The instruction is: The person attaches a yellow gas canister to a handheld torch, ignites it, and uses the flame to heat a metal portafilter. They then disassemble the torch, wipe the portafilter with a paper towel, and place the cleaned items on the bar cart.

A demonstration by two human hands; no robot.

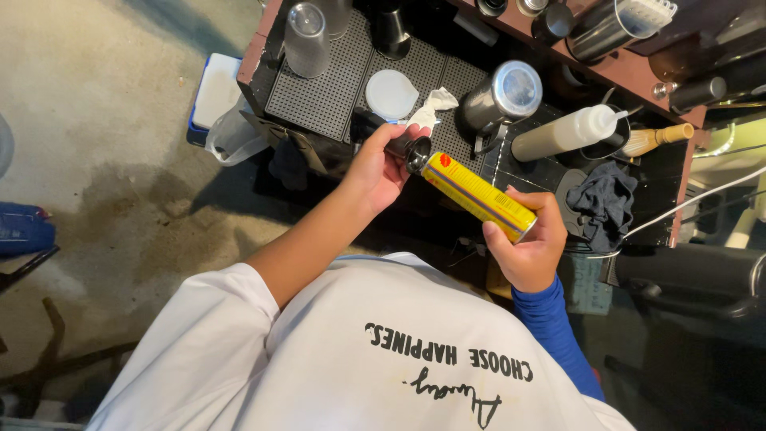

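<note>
White cloth of the person's shirt (335, 351) filled the lower frame, nearest the lens, with a blue sleeve (554, 335) running up to the right hand (527, 247). That hand's fingers (499, 239) were clenched round the lower end of a yellow spray can (477, 194), thumb across its side. The can lay tilted, its base in the palm and its top pointing toward ten o'clock. At that top end sat a black cap (416, 152), touching the can's mouth. The left hand (375, 172) grasped this cap, its fingers (411, 132) curled over it from above; whether the cap was fully seated I could not tell.

Beyond the hands stood the bench (319, 96), covered by a dark perforated mat. At twelve o'clock from the cap lay a round white lid (389, 94) with a crumpled white tissue (435, 104) just beside it. At one o'clock stood a steel jug (499, 100), and further right a white squeeze bottle (566, 132) lay on its side. A dark rag (606, 199) lay at three o'clock from the can. A clear plastic cup (307, 36) stood at eleven o'clock, well apart. Concrete floor (120, 160) spread at nine o'clock.
</note>
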